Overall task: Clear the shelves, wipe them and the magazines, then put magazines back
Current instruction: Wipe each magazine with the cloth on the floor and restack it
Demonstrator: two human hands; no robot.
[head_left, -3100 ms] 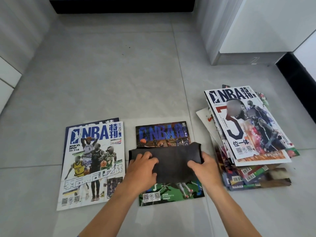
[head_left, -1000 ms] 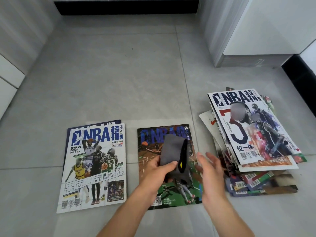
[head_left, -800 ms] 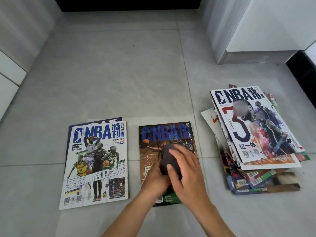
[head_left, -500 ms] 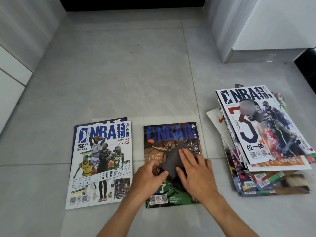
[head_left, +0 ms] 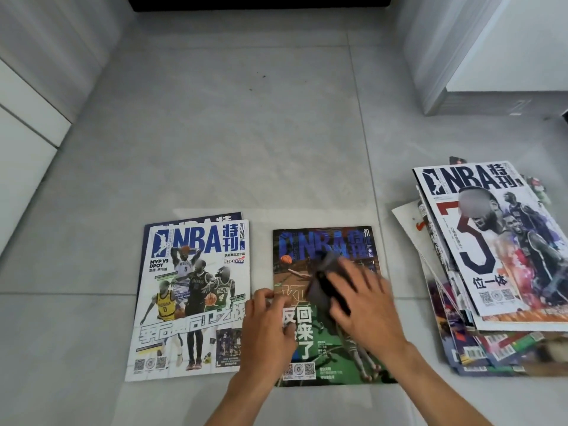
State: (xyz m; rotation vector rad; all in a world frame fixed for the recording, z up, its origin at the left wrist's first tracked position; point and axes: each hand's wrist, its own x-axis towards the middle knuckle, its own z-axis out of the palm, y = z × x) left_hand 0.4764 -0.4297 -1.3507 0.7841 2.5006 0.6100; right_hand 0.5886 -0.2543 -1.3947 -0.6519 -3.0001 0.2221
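A dark green NBA magazine [head_left: 310,342] lies flat on the grey floor in front of me. On its middle sits a folded dark grey cloth [head_left: 322,287]. My right hand [head_left: 365,302] lies flat on the cloth with its fingers spread and straight, blurred by motion. My left hand [head_left: 267,324] rests on the magazine's left edge, fingers lightly curled on the cover. A white NBA magazine [head_left: 190,299] lies to the left, on top of another one. A tall untidy stack of magazines [head_left: 498,265] stands at the right.
Grey tiled floor [head_left: 233,142] stretches ahead. White cabinet fronts [head_left: 27,124] line the left side. A white cabinet with a metal plinth [head_left: 479,56] stands at the back right. A dark recess [head_left: 261,1] runs along the far wall.
The cloth was spread wide under both hands, then folded small. My right hand now presses it and has slid up the cover to the right, while my left hand moved to the magazine's left edge.
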